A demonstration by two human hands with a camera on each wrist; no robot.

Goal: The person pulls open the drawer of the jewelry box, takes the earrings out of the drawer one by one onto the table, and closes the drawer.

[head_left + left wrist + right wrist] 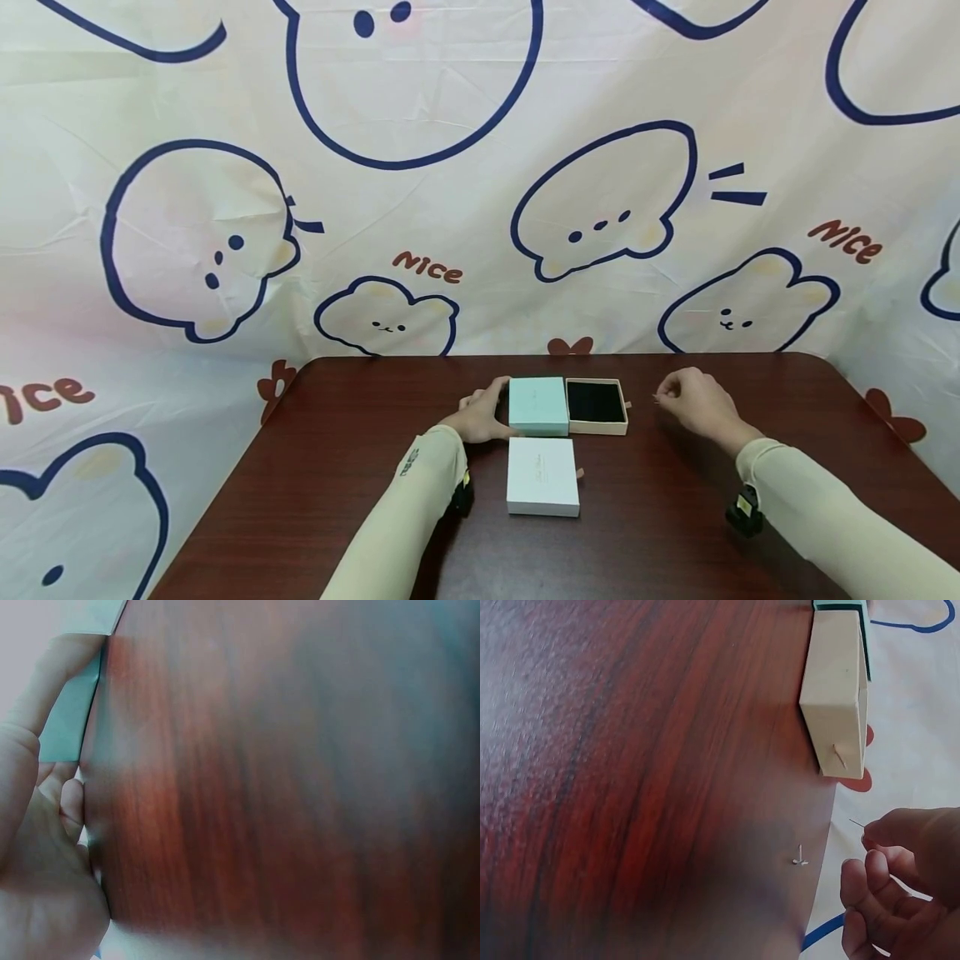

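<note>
My left hand [480,417] grips the left end of a mint-green jewelry box sleeve [537,406], thumb on its near side and fingers toward the far side. From the sleeve's right side a cream drawer [619,427] sticks out, with a black pad [595,402] inside and a small pull tab [840,756] on its end. To the right, my right hand [697,404] pinches a thin metal pin [856,823] between thumb and index finger; the rest of that piece is hidden. A tiny piece with an upright pin [800,859] lies on the table near that hand.
A white box [542,475] with a small tab on its right side lies just in front of the mint one. The dark wooden table [360,500] ends at a hanging cloth [480,208] printed with cartoon figures, at the back and sides.
</note>
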